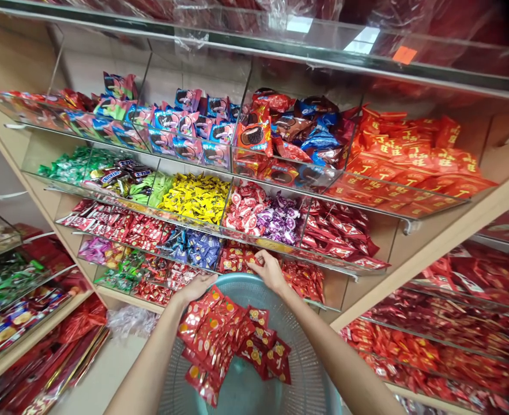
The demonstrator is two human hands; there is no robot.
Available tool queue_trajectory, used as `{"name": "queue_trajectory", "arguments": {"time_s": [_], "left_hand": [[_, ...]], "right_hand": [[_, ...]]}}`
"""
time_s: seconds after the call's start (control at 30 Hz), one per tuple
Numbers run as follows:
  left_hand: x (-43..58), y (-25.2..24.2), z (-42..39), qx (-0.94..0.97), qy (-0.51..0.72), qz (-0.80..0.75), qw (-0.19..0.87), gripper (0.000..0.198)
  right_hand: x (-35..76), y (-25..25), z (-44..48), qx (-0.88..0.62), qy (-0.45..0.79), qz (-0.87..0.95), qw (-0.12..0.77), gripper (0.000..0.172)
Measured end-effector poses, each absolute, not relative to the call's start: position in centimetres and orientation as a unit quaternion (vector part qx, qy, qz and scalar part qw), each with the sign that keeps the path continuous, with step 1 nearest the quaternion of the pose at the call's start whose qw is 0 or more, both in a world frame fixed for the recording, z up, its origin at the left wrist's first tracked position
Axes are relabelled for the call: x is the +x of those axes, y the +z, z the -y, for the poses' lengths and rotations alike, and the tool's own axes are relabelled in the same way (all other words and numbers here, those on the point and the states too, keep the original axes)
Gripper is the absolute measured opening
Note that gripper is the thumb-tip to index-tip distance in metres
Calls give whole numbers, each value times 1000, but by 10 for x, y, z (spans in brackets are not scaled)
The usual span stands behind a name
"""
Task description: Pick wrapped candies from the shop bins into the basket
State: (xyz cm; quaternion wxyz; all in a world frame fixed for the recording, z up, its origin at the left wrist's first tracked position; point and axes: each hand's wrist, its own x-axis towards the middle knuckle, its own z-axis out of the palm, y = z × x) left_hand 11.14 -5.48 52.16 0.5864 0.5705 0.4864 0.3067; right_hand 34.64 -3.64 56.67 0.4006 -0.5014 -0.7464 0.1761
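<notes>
A pale teal mesh basket [300, 351] sits below me, holding a pile of small red snack packets [228, 340]. My left hand [196, 286] grips the basket's far rim, fingers curled over the edge. My right hand [268, 268] reaches past the rim into a clear shelf bin of red packets [237, 259], fingers pinched around some of them. Both forearms stretch up from the bottom of the view.
Tiered clear acrylic bins [275, 167] hold wrapped sweets: yellow candies [196, 199], red and purple candies [265, 216], blue packets [198, 248], cookie packs above. A wooden shelf post [431, 253] slants at right. More red packets fill shelves on both sides.
</notes>
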Motion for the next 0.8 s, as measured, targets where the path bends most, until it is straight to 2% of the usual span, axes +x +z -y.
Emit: {"name": "queue_trajectory", "arguments": {"time_s": [0.1, 0.23, 0.47, 0.63, 0.8], "left_hand": [[112, 526, 56, 585, 302, -495, 567, 50], [112, 531, 59, 591, 304, -498, 557, 49], [112, 529, 58, 571, 309, -472, 597, 52], [112, 527, 57, 583, 310, -478, 579, 52], [112, 530, 58, 583, 306, -484, 577, 53]], "right_hand": [[359, 569, 65, -477, 242, 752, 386, 27], [380, 553, 92, -484, 302, 767, 293, 27], [390, 528, 102, -503, 225, 824, 132, 14], [382, 517, 96, -522, 216, 817, 115, 27], [375, 510, 90, -526, 218, 809, 144, 16]]}}
